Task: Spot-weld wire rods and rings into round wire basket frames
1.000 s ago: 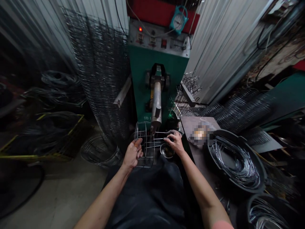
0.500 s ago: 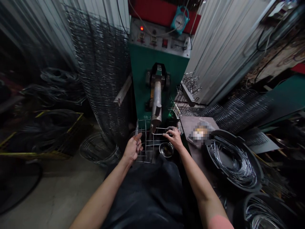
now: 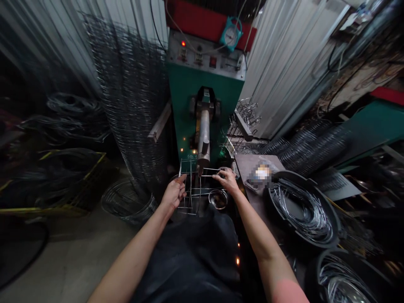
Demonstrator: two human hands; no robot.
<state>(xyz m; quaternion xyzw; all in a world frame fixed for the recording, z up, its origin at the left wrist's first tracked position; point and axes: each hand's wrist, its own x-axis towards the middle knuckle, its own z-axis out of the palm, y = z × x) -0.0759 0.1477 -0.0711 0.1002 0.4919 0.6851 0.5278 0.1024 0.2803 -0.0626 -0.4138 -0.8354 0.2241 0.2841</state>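
My left hand [image 3: 174, 193] is closed on the left side of a wire rack [image 3: 190, 195], an open frame of thin metal rods. A bent wire piece [image 3: 210, 175] with two parallel legs is pinched in my right hand [image 3: 226, 180]. Its far end meets the rack under the tip of the welding machine's upper arm [image 3: 204, 139]. Behind the arm rises the machine's green body [image 3: 179, 92]. A small round metal bowl [image 3: 218, 199] sits below my right hand. Orange sparks show by the machine arm and near my apron [image 3: 192, 256].
At left stand a tall stack of wire grids [image 3: 126, 84] and a round wire basket [image 3: 128, 204]. Black tubs hold wire pieces [image 3: 311, 214] at right, beside a small table [image 3: 249, 162]. A teal dial clock [image 3: 231, 34] hangs above the control panel.
Sparks have appeared by the machine arm and near my apron. The whole view has shifted slightly; both hands keep their holds in about the same places.
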